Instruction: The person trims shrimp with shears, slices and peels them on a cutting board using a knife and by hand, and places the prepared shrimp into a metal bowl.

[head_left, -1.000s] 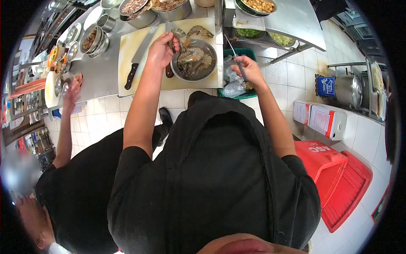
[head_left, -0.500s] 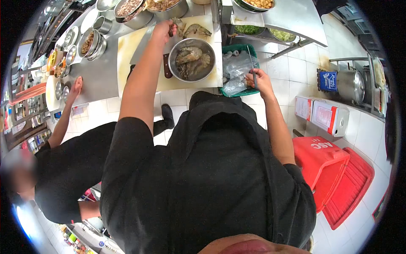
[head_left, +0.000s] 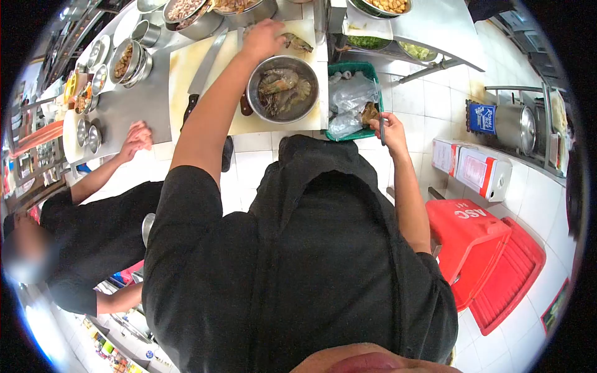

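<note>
My left hand (head_left: pixel 263 41) is over the far part of the cutting board (head_left: pixel 180 81), just beyond the metal bowl; what lies under its curled fingers is mostly hidden. Beside its fingertips, to the right, one shrimp (head_left: pixel 297 43) lies on the board. Several shrimp (head_left: pixel 285 90) rest in the metal bowl (head_left: pixel 252 99). In my right hand (head_left: pixel 392 132) is a thin dark-handled tool (head_left: pixel 382 132), near the right edge of the green basket (head_left: pixel 377 84). That basket holds clear plastic bags (head_left: pixel 352 96) and a brown scrap. Two knives lie on the board, one (head_left: pixel 208 68) with a dark handle.
A co-worker's hand (head_left: pixel 135 140) is at the counter's edge on the left, the co-worker standing close beside me. Bowls of food (head_left: pixel 132 62) and pots (head_left: pixel 252 13) line the counter. At the lower right are a red bin (head_left: pixel 463 248) and white boxes (head_left: pixel 472 168).
My left hand has moved right across the far part of the board. My right hand with the tool has lowered slightly beside the basket. The co-worker's hand has shifted right.
</note>
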Demonstrator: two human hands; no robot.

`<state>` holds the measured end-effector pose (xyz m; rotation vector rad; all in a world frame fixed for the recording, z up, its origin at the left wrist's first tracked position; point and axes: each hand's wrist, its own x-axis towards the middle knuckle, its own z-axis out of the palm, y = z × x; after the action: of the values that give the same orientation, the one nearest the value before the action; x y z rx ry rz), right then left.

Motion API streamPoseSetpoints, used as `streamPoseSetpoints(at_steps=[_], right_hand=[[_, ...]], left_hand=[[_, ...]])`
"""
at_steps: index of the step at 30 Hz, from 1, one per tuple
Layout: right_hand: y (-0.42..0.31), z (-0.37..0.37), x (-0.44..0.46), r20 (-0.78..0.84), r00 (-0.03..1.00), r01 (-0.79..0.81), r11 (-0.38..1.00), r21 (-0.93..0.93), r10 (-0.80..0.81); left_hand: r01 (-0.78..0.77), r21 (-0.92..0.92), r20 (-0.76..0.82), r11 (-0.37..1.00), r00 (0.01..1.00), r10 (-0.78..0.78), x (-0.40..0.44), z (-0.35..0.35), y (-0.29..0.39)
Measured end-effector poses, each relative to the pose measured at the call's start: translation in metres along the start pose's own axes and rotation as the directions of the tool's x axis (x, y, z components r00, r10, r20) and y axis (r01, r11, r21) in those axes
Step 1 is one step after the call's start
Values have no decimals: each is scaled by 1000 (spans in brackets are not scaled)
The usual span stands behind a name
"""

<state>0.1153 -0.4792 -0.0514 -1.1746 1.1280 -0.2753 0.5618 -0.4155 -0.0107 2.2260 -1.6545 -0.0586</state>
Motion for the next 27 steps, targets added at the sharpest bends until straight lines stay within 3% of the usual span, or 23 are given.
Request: streamPoseSetpoints(at_steps=[2, 4, 9, 12, 15, 18, 22, 27], right_hand=[[-12, 8, -4, 2, 998, 58, 998, -34, -58], [-28, 12, -8, 16, 998, 56, 991, -124, -55], [-31, 17, -3, 79, 984, 169, 982, -81, -163], [-47, 23, -14, 115, 965, 244, 967, -70, -235], [-59, 23, -16, 227, 939, 247, 966, 79, -258], [-102, 29, -31, 330, 919, 211, 976, 51, -216], [-154, 42, -36, 455, 863, 253, 967, -15, -219], [-205, 50, -36, 555, 804, 259, 966, -6, -213]], left_hand=[[-21, -10, 89, 1000, 996, 21, 4, 15, -5], [57, 39, 162, 998, 985, -63, 8, 28, -8], [159, 94, 260, 983, 949, -178, 12, 17, 7], [184, 38, 283, 982, 940, -187, 11, 5, 15], [184, -174, 171, 967, 973, -154, 7, 1, 11], [158, -323, -43, 933, 983, -181, 1, -4, 9], [156, -600, 62, 785, 987, -149, -12, -72, 53], [83, -699, 59, 710, 997, -58, -30, -112, 77]])
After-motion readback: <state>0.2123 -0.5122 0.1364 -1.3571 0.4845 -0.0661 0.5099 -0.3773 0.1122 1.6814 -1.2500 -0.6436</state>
